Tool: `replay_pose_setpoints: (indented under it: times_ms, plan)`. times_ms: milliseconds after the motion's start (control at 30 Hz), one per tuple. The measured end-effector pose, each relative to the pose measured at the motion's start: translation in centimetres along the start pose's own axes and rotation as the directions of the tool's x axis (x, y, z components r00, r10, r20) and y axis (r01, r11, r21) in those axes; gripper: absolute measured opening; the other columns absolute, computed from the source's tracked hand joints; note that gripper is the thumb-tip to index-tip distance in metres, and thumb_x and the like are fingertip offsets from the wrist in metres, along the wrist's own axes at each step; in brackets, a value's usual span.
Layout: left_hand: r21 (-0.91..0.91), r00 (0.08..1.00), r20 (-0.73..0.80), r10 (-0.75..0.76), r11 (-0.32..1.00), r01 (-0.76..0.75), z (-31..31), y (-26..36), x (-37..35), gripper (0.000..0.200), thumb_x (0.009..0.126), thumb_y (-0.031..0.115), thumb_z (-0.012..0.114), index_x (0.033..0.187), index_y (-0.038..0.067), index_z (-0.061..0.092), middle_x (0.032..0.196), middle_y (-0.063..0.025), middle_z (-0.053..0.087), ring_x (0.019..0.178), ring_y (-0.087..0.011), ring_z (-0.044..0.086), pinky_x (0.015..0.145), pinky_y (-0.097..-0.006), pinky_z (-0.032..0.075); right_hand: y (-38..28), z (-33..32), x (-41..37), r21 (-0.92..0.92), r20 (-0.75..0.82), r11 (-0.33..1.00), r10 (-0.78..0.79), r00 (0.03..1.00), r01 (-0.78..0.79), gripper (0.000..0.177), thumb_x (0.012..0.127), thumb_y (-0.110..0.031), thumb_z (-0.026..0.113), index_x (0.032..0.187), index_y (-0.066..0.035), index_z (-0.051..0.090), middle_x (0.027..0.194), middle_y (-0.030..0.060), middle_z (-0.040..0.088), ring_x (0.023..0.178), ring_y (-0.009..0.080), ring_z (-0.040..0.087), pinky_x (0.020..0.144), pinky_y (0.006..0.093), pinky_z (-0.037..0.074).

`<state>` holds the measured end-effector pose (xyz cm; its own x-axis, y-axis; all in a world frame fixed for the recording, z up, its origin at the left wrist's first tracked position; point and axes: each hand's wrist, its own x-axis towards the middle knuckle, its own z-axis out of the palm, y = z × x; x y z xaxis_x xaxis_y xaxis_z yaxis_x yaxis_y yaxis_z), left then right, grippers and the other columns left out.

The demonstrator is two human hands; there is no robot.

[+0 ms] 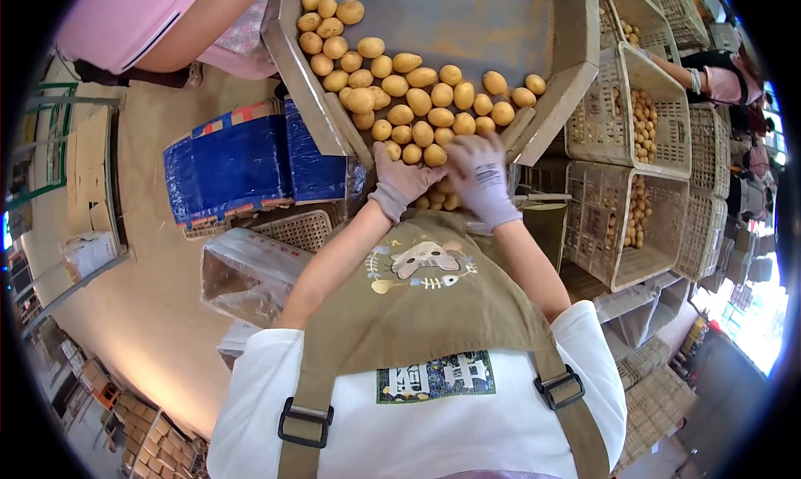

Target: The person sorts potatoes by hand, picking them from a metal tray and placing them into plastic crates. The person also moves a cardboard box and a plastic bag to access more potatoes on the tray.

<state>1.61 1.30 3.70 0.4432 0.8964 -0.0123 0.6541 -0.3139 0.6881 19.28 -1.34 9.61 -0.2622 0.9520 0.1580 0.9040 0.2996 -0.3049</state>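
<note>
Many yellow potatoes (420, 103) lie on a metal tray (434, 28) that narrows toward my body. My left hand (403, 178), in a pale glove, is at the tray's narrow mouth, its thumb and fingers spread beside the nearest potatoes. My right hand (480, 178), also gloved, is at the right side of the mouth, fingers over the front potatoes and slightly blurred; whether it grips one is hidden. Below and between the hands, more potatoes (440, 199) show just above my apron (434, 312).
Plastic crates (630, 162) holding potatoes stand at the right. Blue-wrapped boxes (229, 166) and a plastic-lined crate (250, 270) are at the left. A person in pink (125, 20) stands at upper left, another person (722, 83) at far right.
</note>
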Motion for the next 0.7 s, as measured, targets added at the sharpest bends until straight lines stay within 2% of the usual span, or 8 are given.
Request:
replay_pose_setpoints:
  times_ms: [133,200,267,333,367,433,533,700]
  plan:
    - [-0.212,0.985,0.152,-0.081,0.971,0.112,-0.9,0.3,-0.1,0.068,0.096,0.059,0.047,0.149,0.017,0.041,0.155,-0.0033,0.044,0.142,-0.0284,0.041,0.115,-0.0558,0.030,2.3,-1.6,0.3,-0.190,0.195,0.976,0.145,0.970,-0.107,0.025,0.082,-0.019,0.068,0.107,-0.014,0.069,0.107,0.0053,0.069,0.106,0.0275,0.063,0.111,0.0498,0.036]
    - [0.283,0.983,0.171,-0.069,0.959,0.018,-1.3,1.2,0.1,0.070,0.097,0.057,0.046,0.151,0.014,0.037,0.157,-0.0050,0.042,0.144,-0.0295,0.037,0.118,-0.0571,0.026,2.1,-0.9,0.1,-0.191,0.368,0.982,0.065,0.927,0.007,0.024,0.084,-0.020,0.066,0.107,-0.015,0.069,0.108,0.0052,0.069,0.107,0.0276,0.063,0.110,0.0494,0.037]
    - [-0.248,0.996,0.070,-0.058,0.966,0.074,1.4,-0.4,-0.1,0.071,0.096,0.059,0.046,0.150,0.014,0.039,0.157,-0.0071,0.040,0.143,-0.0303,0.038,0.117,-0.0569,0.028,1.6,0.4,-0.2,-0.122,0.465,0.992,0.059,0.883,-0.002,0.021,0.085,-0.022,0.065,0.105,-0.015,0.069,0.109,0.0059,0.068,0.110,0.0283,0.062,0.110,0.0504,0.036]
    - [-0.909,0.981,0.135,-0.139,0.378,0.178,1.3,-0.4,-0.1,0.071,0.095,0.060,0.045,0.150,0.015,0.039,0.157,-0.0087,0.039,0.142,-0.0301,0.040,0.116,-0.0556,0.032,1.9,0.2,0.7,-0.239,0.367,0.971,0.110,0.924,-0.021,0.027,0.084,-0.023,0.067,0.111,-0.017,0.068,0.117,0.0078,0.064,0.117,0.0303,0.057,0.110,0.0525,0.035]
    - [-0.938,0.957,0.261,-0.124,-0.267,0.221,1.2,-0.5,-0.2,0.070,0.096,0.060,0.044,0.150,0.016,0.039,0.157,-0.0093,0.040,0.141,-0.0296,0.041,0.115,-0.0545,0.034,1.6,0.5,0.8,-0.237,0.255,0.969,0.136,0.957,-0.075,0.031,0.084,-0.023,0.067,0.114,-0.017,0.067,0.120,0.0084,0.063,0.118,0.0308,0.056,0.110,0.0534,0.034]
    - [-0.503,0.887,0.457,-0.068,-0.842,0.195,1.6,-1.2,-0.3,0.072,0.095,0.065,0.042,0.150,0.018,0.039,0.155,-0.0090,0.041,0.140,-0.0293,0.041,0.112,-0.0565,0.038,0.1,1.4,1.4,-0.215,0.026,0.961,0.186,0.982,-0.176,0.039,0.083,-0.024,0.069,0.122,-0.019,0.065,0.125,0.0095,0.059,0.121,0.0318,0.054,0.110,0.0553,0.033]
    - [-0.562,0.745,0.626,-0.230,-0.795,0.227,3.7,-2.6,-0.5,0.069,0.096,0.069,0.039,0.147,0.023,0.043,0.149,-0.0050,0.046,0.138,-0.0301,0.044,0.105,-0.0588,0.044,-3.0,1.8,3.2,-0.059,0.213,0.979,-0.177,0.961,0.194,0.053,0.082,-0.021,0.069,0.133,-0.023,0.060,0.135,0.0097,0.056,0.132,0.0304,0.049,0.114,0.0579,0.028]
    - [-0.652,0.696,0.654,-0.295,-0.686,0.322,2.5,-2.4,-1.4,0.060,0.099,0.061,0.043,0.148,0.026,0.043,0.154,-0.0027,0.043,0.143,-0.0291,0.039,0.113,-0.0591,0.033,2.5,3.4,3.5,-0.289,0.168,0.957,0.071,0.983,-0.020,0.066,0.080,-0.016,0.069,0.144,-0.028,0.053,0.154,0.0103,0.044,0.143,0.0382,0.037,0.117,0.0608,0.019]
